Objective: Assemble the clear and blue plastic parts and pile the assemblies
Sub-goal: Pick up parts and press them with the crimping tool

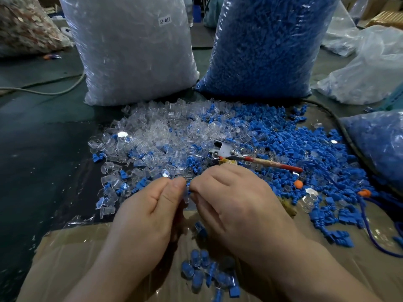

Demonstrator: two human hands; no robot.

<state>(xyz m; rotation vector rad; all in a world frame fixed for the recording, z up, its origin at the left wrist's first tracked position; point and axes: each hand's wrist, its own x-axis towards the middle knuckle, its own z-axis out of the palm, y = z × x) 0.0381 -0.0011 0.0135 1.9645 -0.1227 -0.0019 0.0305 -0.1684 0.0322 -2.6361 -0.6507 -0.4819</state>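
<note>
Head view: left hand (150,214) and right hand (235,205) pinch a seemingly clear-and-blue part (186,194).

Left grip (150,205) and right grip (235,199) meet fingertip to fingertip, both pinching.

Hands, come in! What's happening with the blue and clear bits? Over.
Left hand and right hand both pinching one small plastic piece between them. Finished pile between the wrists. Pliers lie beyond, not blocking.

Glossy clear plastic caps (152,131) left of metal pliers (226,152); matt blue plastic plugs (305,147) right; taped glossy brown cardboard (76,253) below.
</note>
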